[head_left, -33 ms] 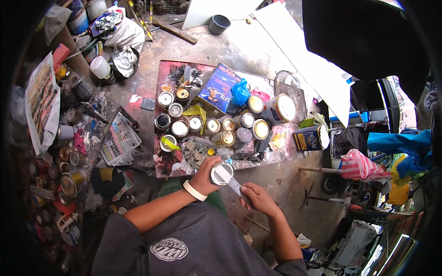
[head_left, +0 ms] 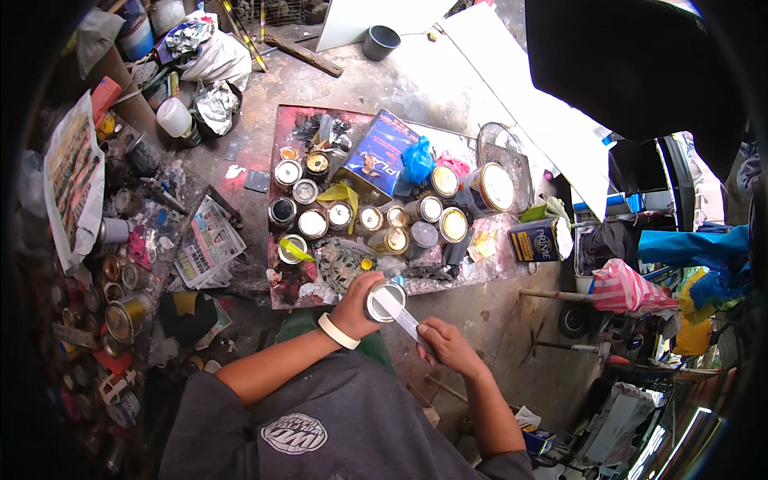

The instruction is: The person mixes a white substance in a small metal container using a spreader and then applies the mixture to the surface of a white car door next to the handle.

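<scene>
A person's left hand (head_left: pixel 357 309) grips a small open paint can (head_left: pixel 374 305) at the near edge of a paint-stained table (head_left: pixel 288 132), while the right hand (head_left: pixel 450 346) clasps a flat grey spatula (head_left: pixel 408 324) whose blade extends over the can's mouth. Clustered on the table are more paint cans (head_left: pixel 313 224), a square blue tin (head_left: pixel 378 148) and a blue plastic bag (head_left: pixel 418 160). Newspapers (head_left: pixel 210 244) lie left of the table; a black bucket (head_left: pixel 382 45) stands beyond it.
</scene>
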`<action>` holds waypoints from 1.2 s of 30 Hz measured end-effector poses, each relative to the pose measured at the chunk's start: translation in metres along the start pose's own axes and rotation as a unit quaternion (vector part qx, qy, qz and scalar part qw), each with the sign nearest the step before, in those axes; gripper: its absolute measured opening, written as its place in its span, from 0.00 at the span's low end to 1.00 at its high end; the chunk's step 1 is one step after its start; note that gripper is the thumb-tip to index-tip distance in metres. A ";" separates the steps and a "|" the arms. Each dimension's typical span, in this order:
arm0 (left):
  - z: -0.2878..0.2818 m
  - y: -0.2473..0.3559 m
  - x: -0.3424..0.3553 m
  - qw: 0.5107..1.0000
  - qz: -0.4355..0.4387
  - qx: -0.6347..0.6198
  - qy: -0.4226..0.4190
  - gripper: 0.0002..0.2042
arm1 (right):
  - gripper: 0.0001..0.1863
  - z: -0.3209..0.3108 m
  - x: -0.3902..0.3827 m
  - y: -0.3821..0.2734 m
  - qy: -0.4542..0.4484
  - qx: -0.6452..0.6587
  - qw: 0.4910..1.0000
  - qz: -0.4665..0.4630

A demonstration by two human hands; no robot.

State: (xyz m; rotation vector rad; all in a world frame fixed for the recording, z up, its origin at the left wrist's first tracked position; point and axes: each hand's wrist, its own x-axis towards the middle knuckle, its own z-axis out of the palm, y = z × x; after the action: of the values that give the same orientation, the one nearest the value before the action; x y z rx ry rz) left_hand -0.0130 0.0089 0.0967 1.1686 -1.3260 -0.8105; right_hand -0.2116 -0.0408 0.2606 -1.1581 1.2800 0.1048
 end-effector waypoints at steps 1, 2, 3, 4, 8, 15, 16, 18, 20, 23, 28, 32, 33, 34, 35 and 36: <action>0.000 0.000 0.000 1.000 0.002 0.001 0.001 0.42 | 0.16 0.000 -0.001 0.003 0.004 -0.004 1.000 0.003; 0.000 0.000 0.000 1.000 0.004 0.002 0.002 0.41 | 0.16 0.001 -0.002 0.006 0.008 -0.008 1.000 0.006; 0.000 0.000 0.000 1.000 0.000 0.004 0.006 0.41 | 0.16 0.001 -0.003 0.008 0.011 -0.012 1.000 0.009; 0.000 0.001 0.000 1.000 -0.004 0.003 0.007 0.41 | 0.16 0.001 -0.006 0.009 0.017 -0.016 1.000 0.013; -0.001 -0.001 0.000 1.000 -0.015 0.005 0.004 0.41 | 0.15 -0.004 -0.019 0.018 0.031 -0.032 0.999 0.016; -0.001 -0.009 0.003 1.000 -0.004 0.022 0.006 0.41 | 0.14 -0.010 -0.039 0.011 0.039 -0.031 0.997 0.061; -0.001 -0.011 0.003 1.000 0.002 0.025 0.006 0.42 | 0.15 -0.011 -0.041 0.011 0.044 -0.036 0.997 0.061; -0.001 -0.013 0.003 1.000 0.005 0.026 0.005 0.42 | 0.15 -0.015 -0.046 0.010 0.055 -0.044 0.996 0.061; -0.001 -0.014 0.004 1.000 0.000 0.023 0.002 0.42 | 0.15 -0.017 -0.052 0.000 0.074 -0.061 0.994 0.057; 0.000 -0.014 0.004 1.000 0.006 0.023 -0.002 0.42 | 0.14 -0.014 -0.056 -0.023 0.124 -0.180 0.976 -0.009; -0.003 -0.010 0.004 0.999 -0.004 0.018 -0.027 0.42 | 0.07 0.000 -0.046 -0.048 0.159 -0.420 0.887 -0.105; -0.001 -0.009 0.003 0.999 0.018 0.021 -0.047 0.41 | 0.06 0.014 -0.025 -0.054 0.183 -0.444 0.862 -0.163; -0.002 -0.009 0.002 0.998 0.014 0.017 -0.051 0.41 | 0.06 0.017 -0.020 -0.056 0.192 -0.432 0.862 -0.181; -0.002 -0.011 0.001 0.999 0.008 0.014 -0.048 0.40 | 0.07 0.019 -0.015 -0.056 0.202 -0.374 0.883 -0.200; -0.001 -0.013 -0.001 0.999 0.003 0.011 -0.044 0.40 | 0.07 0.021 -0.010 -0.055 0.209 -0.313 0.900 -0.219; -0.002 -0.015 -0.002 0.999 -0.002 0.009 -0.039 0.40 | 0.08 0.023 -0.002 -0.054 0.214 -0.252 0.913 -0.239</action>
State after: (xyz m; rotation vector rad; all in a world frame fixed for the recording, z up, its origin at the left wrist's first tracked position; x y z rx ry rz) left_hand -0.0085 0.0070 0.0823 1.1641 -1.3979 -0.8574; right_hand -0.1626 -0.0496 0.2915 -1.9983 1.3439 -0.2067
